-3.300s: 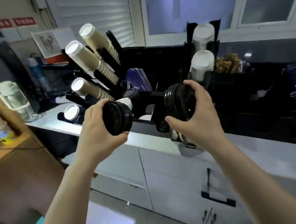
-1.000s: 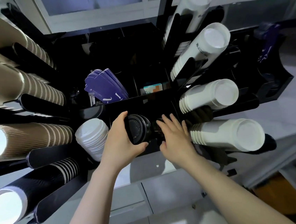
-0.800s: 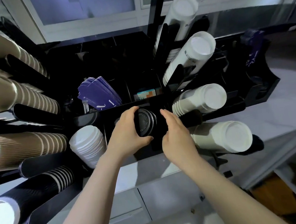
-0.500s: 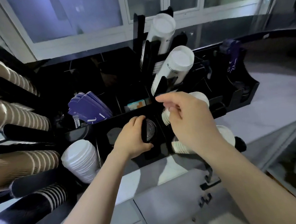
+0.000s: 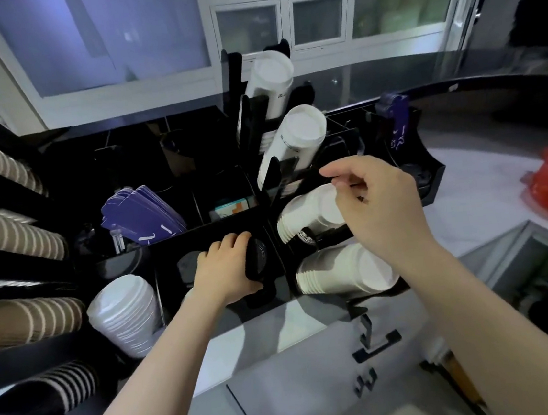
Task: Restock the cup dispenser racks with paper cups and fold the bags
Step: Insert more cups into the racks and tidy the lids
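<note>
Dim interior, cool window (image 5: 105,35) backlight — wide-angle bending at edges, lower right perhaps motion-blurred.

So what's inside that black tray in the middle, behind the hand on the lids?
In the black tray: a fan of purple sleeves on the left, then a small teal and orange box. The compartments behind are too dark to read. The left hand grips black lids in front.

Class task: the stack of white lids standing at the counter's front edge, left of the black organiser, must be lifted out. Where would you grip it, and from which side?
Grip the stack of white lids around its ribbed sides near the bottom, coming from the front. It leans toward the camera, so a low grip probably keeps it together, and the black organiser crowds its right.
</note>
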Tool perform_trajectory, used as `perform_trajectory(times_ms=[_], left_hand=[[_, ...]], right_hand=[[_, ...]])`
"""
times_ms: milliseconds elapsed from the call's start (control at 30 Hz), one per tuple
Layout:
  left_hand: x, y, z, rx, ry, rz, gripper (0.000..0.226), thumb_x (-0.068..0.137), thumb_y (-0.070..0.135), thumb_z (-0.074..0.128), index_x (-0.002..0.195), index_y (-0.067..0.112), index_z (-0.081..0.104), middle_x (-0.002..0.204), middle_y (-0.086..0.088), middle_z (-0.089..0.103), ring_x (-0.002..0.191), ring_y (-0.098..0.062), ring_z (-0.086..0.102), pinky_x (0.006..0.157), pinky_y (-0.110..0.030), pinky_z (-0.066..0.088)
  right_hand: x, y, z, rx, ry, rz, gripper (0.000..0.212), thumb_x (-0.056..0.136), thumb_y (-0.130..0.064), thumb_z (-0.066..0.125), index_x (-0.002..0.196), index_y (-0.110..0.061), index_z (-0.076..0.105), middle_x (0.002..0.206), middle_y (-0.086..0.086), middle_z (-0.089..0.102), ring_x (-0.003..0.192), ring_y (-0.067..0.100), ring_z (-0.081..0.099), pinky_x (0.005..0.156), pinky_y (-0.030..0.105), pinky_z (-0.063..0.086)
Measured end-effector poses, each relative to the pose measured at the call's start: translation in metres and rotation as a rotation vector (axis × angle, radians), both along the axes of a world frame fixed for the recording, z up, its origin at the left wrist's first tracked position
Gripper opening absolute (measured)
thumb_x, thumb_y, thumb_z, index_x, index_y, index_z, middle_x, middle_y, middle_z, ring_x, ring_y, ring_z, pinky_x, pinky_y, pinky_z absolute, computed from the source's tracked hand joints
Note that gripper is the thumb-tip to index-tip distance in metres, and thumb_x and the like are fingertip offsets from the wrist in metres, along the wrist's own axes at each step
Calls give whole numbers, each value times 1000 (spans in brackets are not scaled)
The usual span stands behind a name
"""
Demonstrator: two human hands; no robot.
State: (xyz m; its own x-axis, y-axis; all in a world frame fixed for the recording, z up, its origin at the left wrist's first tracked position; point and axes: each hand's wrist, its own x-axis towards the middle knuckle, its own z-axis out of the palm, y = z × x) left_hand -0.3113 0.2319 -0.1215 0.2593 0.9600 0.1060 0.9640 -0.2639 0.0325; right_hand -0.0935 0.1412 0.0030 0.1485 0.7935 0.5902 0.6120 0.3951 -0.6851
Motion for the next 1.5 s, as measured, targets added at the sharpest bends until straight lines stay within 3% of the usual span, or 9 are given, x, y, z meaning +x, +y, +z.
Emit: perform_trajectory(times_ms=[133, 267, 633, 800, 933, 1100, 1300, 1400, 1500], left_hand=[[6, -1, -7, -97, -28, 39, 104, 61, 52, 80, 144, 26, 24, 143, -10, 27, 120, -34, 47, 99, -49, 40], [12, 2, -13, -220, 27, 107, 103, 65, 55, 77, 148, 31, 19, 139, -11, 32, 126, -33, 40, 109, -62, 18], [7, 6, -3, -248, -60, 115, 108, 62, 54, 79, 149, 34, 18, 142, -8, 31, 126, -32, 44, 107, -67, 13], [3, 6, -2, -163, -141, 96, 103, 61, 51, 78, 146, 31, 24, 135, -9, 34, 119, -32, 46, 113, -54, 19], [0, 0, 3, -89, -344, 83, 100, 60, 45, 79, 144, 33, 27, 134, -4, 33, 111, -27, 51, 95, -34, 45], [-16, -14, 14, 98, -544, 98, 97, 60, 37, 83, 143, 32, 34, 128, 0, 36, 112, -16, 46, 93, -22, 37], [-25, -50, 34, 206, -580, 79, 99, 58, 36, 86, 142, 32, 34, 122, 8, 41, 105, 2, 37, 94, -21, 32], [-28, -70, 39, 269, -616, 63, 93, 56, 35, 86, 136, 28, 40, 124, 7, 46, 109, 0, 38, 96, -22, 32], [-24, -90, 37, 257, -619, 83, 91, 57, 34, 87, 135, 23, 42, 127, 2, 47, 111, -2, 38, 97, -21, 31]], right_hand=[[3, 1, -3, -24, -12, 20, 30, 87, 1, 52, 102, -19, 70, 94, -15, 63, 87, -8, 57, 74, 1, 40], [8, 4, -7, -57, -32, 48, 30, 88, -1, 51, 102, -19, 69, 95, -14, 64, 87, -9, 56, 74, 1, 40], [19, 11, -17, -88, -11, 109, 30, 89, -2, 50, 104, -21, 68, 97, -12, 65, 91, -7, 56, 77, 3, 42], [23, 16, -19, -78, -10, 142, 30, 88, -3, 52, 105, -21, 68, 96, -14, 64, 93, -7, 55, 78, 4, 43], [26, 21, -23, -72, 8, 169, 31, 88, -3, 52, 106, -23, 67, 98, -16, 64, 95, -6, 56, 81, 8, 45], [31, 25, -29, -98, 1, 191, 31, 88, -4, 53, 106, -26, 67, 98, -21, 63, 95, -7, 57, 82, 7, 44], [31, 8, -32, -108, -55, 200, 29, 89, -5, 54, 109, -22, 66, 102, -17, 64, 92, -2, 55, 84, 6, 39], [33, -8, -35, -76, -59, 160, 28, 88, -3, 55, 108, -17, 67, 102, -7, 66, 86, 7, 54, 80, 15, 40], [34, -27, -39, -63, -39, 148, 27, 86, 1, 56, 105, -14, 68, 107, -3, 66, 102, 14, 57, 88, 21, 42]])
